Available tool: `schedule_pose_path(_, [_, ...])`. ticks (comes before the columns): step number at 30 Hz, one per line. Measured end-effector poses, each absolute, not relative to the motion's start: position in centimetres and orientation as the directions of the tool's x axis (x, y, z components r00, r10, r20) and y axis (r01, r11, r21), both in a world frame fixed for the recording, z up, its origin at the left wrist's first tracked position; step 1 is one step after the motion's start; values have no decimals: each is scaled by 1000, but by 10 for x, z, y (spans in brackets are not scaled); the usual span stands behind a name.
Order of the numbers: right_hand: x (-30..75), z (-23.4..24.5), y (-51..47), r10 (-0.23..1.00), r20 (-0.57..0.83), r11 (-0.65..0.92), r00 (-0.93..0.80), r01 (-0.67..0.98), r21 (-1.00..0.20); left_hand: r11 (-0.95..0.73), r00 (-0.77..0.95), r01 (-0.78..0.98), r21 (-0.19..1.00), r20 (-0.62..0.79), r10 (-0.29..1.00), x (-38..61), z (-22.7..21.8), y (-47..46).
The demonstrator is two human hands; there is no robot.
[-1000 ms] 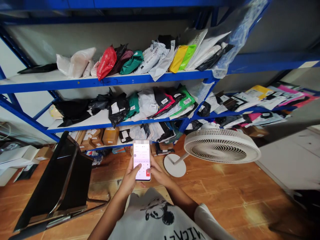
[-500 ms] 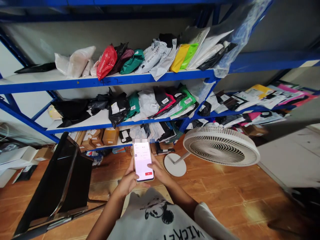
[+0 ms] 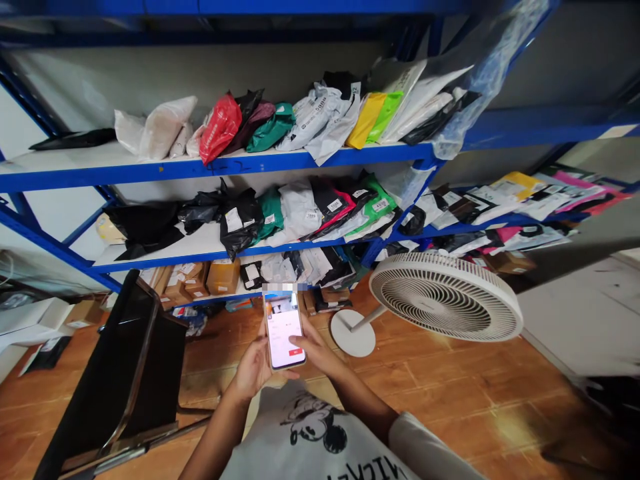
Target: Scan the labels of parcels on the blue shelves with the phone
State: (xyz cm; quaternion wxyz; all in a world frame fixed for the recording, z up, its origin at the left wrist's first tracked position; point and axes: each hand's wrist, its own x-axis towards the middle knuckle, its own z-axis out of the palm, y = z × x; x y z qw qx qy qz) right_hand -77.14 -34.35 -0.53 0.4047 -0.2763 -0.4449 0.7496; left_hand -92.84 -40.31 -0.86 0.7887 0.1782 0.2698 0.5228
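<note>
A lit smartphone [image 3: 284, 333] is held upright in front of my body, between both hands. My left hand [image 3: 253, 367] is wrapped round its left edge. On the other side my right hand [image 3: 315, 345] grips the right edge, its thumb over the lower part of the screen. The screen shows a pale page with a red button near the bottom and a picture at the top. Beyond the phone, bagged parcels such as a red parcel [image 3: 220, 127] and a black parcel [image 3: 241, 223] lie on blue shelves [image 3: 280, 160].
A white fan [image 3: 445, 293] stands to the right on a round base. At the left is a black chair [image 3: 115, 380] with a metal frame. Cardboard boxes [image 3: 223, 275] sit on the bottom shelf. More parcels [image 3: 515, 187] fill the shelves at the right.
The phone's screen now shows a picture at its top, with the page below shifted. My right thumb has moved slightly left over the screen. The view has tilted slightly.
</note>
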Motion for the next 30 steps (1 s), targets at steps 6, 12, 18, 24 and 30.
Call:
schedule_pose_path(6, [-796,-23,-339,901,-110,-342,-419,-531,-775,404,152,-540,739,-386,910,-923,-11,-401])
schedule_pose_path(12, [-792,-33,-356,891,-206,-438,-405,-644,-627,291,82,72,954,-296,952,-918,-12,-393])
schedule_pose_path(18, [-755,-52,-373,866,-347,-495,-359,-709,-503,267,154,189,945,-297,942,-906,-35,-397])
schedule_pose_path(24, [-709,-51,-367,870,-392,-468,-298,-751,-466,367,10,114,923,-370,929,-935,-43,-401])
schedule_pose_path(30, [-678,-40,-361,844,-378,-527,-382,-721,-450,472,-158,68,879,-457,875,-984,-43,-403])
